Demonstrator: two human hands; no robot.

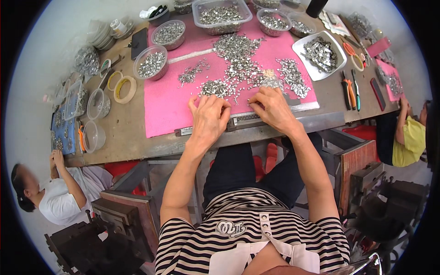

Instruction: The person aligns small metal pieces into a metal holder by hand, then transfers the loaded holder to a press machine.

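As left grip [210,118] and right grip [274,108] curl, metal pieces [236,69] just beyond

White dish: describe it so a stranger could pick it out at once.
Find the big pink mat on the workbench. Beside its upper right edge sits the white dish, heaped with dark grey metal pieces. It is opaque and squarish, unlike the clear tubs nearby.

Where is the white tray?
In the head view, the white tray is on the right, at the edge of the pink mat, beyond the right hand and the pliers.
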